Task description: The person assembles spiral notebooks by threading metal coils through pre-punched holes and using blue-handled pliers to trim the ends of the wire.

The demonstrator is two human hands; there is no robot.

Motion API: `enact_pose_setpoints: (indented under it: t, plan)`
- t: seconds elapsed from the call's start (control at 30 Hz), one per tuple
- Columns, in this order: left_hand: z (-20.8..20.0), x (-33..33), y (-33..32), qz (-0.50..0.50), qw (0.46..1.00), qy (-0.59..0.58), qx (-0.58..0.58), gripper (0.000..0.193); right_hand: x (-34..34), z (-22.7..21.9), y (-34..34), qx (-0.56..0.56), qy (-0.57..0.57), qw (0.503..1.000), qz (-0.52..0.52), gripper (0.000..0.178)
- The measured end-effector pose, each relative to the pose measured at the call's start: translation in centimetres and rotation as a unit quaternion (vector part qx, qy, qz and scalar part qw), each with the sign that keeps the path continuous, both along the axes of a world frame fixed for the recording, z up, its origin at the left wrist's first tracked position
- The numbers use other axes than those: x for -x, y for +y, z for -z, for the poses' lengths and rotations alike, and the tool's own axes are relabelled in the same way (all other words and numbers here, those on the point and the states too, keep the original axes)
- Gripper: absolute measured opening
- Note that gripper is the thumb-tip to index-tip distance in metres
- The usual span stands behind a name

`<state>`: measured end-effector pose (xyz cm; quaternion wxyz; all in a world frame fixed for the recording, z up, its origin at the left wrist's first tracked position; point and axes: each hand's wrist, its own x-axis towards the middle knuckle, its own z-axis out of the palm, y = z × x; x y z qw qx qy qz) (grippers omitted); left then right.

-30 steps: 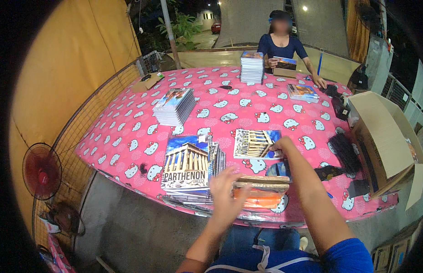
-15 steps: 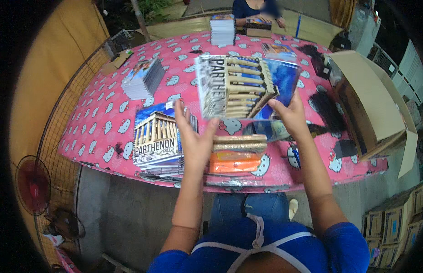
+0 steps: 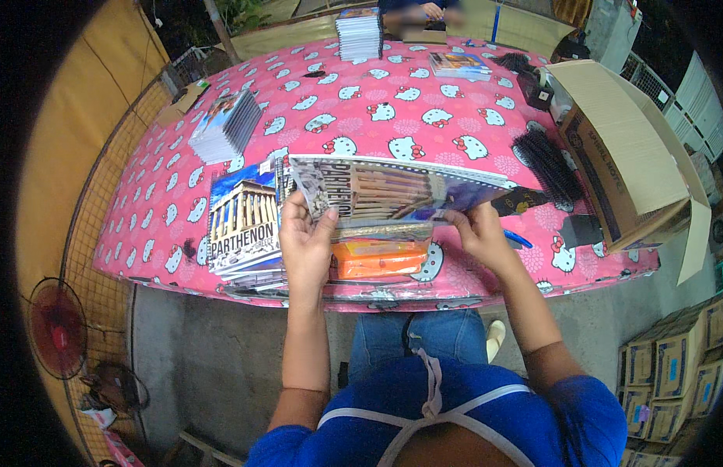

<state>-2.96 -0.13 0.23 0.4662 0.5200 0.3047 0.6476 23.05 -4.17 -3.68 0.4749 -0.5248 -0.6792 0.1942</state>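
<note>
Glossy tan-and-blue paper booklet (image 3: 388, 187) gripped by left hand (image 3: 307, 237), right hand (image 3: 476, 231) | held tilted — might be dropped if either grip is loosened

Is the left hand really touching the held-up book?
Touching: the head view shows the left hand gripping the held-up book by its left end.

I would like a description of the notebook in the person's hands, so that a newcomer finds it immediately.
Start at the big pink table. Above its near side, the left hand and right hand hold the notebook up. Unlike on the notebook stack just left of it, its temple picture is turned sideways.
</note>
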Motion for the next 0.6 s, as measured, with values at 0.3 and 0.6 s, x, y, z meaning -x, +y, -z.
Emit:
enact_pose_setpoints:
  t: [0.3, 0.6]
  plan:
    - [-0.9, -0.5, -1.2, -0.106, 0.989, 0.095, -0.032, 0.065, 0.4, 2.9, -1.3, 0.122, -0.088, 0.988, -0.043, 0.061]
    - [3.9, -0.7, 0.8, -0.035, 0.984, -0.119, 0.127, 0.055, 2.5, 2.3, -3.0, 0.049, 0.087, 0.993, -0.068, 0.08]
